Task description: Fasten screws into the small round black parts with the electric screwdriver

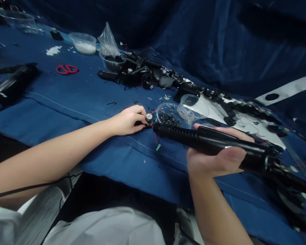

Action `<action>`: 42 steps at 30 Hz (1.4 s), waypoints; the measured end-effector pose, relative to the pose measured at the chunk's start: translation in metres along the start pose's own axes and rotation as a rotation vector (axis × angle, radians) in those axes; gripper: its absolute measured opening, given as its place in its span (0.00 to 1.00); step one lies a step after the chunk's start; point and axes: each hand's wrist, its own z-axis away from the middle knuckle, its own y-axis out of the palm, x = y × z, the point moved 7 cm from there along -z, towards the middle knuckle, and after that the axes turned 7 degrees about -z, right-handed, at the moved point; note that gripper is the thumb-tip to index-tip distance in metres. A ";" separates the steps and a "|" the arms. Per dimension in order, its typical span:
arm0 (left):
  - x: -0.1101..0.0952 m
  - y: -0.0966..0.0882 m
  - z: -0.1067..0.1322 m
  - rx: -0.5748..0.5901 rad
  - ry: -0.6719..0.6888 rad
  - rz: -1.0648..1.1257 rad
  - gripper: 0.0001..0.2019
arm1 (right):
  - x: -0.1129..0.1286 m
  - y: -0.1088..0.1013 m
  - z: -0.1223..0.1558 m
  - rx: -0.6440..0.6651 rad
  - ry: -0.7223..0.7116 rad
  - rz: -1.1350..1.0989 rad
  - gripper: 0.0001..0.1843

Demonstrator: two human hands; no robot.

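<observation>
Our right hand (214, 154) is wrapped tight around one long black screwdriver (206, 139), whose matte barrel is ribbed toward the tip and points to nine o'clock. There our left hand (127, 119) pinches a small black part (142, 124) carrying one round silver disc (149, 117) and a thin red wire (155, 137). At twelve o'clock from the tip sit two clear plastic cups: the nearer cup (165, 114) (glossy black screws inside) and a tilted cup (193, 107). At eleven o'clock one pair of red-handled scissors (67, 69) lies on the creased blue cloth (66, 102).
</observation>
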 end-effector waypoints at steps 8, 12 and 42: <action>-0.001 0.000 -0.001 -0.032 -0.072 -0.010 0.05 | 0.017 0.012 0.002 0.072 -0.238 -0.024 0.19; -0.004 0.002 0.000 -0.001 -0.027 -0.124 0.08 | 0.019 0.013 0.003 0.057 -0.218 -0.042 0.19; 0.005 0.007 0.000 0.040 -0.104 0.041 0.05 | 0.024 0.015 0.000 0.204 -0.602 -0.016 0.24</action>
